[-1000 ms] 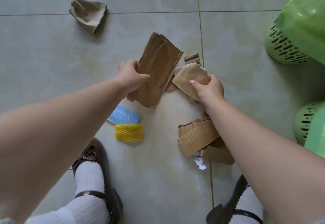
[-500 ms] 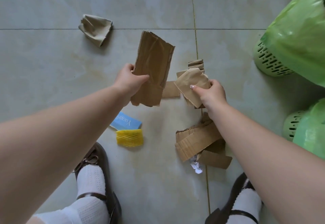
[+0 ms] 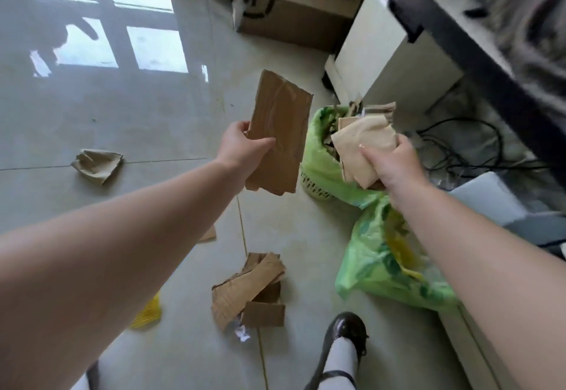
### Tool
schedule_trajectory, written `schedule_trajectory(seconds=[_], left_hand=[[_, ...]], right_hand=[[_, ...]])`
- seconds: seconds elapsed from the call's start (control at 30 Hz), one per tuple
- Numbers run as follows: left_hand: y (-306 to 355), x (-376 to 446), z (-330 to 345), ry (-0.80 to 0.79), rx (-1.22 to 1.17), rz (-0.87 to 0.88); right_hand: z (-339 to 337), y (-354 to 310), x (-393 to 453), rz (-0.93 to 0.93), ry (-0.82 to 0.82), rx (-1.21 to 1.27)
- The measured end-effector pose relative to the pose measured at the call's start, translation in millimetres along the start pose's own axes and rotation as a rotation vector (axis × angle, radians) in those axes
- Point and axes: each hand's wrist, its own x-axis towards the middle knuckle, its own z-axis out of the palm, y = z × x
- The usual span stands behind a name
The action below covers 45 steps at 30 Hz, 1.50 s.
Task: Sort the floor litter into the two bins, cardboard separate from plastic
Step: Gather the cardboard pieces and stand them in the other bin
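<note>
Your left hand (image 3: 242, 147) has its fingers (image 3: 263, 143) curled over the near face of a long cardboard strip (image 3: 278, 132), thumb behind; you hold it near its lower third, so most of the piece stands up above the grip. It looks stiff, flat and light, and a pinch across the width should be enough; squeeze harder and the corrugation will likely crease. Your right hand (image 3: 390, 159) grips a small bundle of folded cardboard pieces (image 3: 364, 147), fingers wrapped round the lower edges. These are thinner and softer, several layers loose against each other, so I judge they could slide apart if you relax; keep the pinch across all layers.

Both loads hang in the air beside the far green bin (image 3: 315, 156), which already has cardboard poking out of its top. The bundle is over its mouth; the strip is just to its left. A long stiff piece may catch on the bag lip, so feed it in end first.

Nearer you sits a second green bag-lined bin (image 3: 389, 264), its contents unclear. On the floor (image 3: 153, 132) remain a heap of cardboard scraps (image 3: 249, 288), a crumpled brown piece (image 3: 98, 164) well to the left, a yellow plastic net (image 3: 148, 314) and a small white crumpled scrap (image 3: 242, 333) touching the heap.
</note>
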Motion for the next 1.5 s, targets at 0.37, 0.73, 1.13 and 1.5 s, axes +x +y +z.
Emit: schedule_trajectory(seconds=[0.37, 0.73, 1.13, 1.5], left_hand=[[54.6, -4.2, 120.4, -0.101, -0.069, 0.062], [44.4, 70.7, 169.9, 0.163, -0.083, 0.12], [15.8, 117.2, 190.7, -0.113, 0.093, 0.151], [17.7, 124.5, 196.1, -0.126, 0.246, 0.054]], right_hand=[[-84.0, 27.9, 37.0, 0.059, 0.234, 0.212], [-21.6, 36.3, 109.7, -0.098, -0.014, 0.191], [17.1, 64.5, 165.3, -0.287, -0.032, -0.104], [28.1, 72.8, 154.5, -0.56, -0.074, -0.413]])
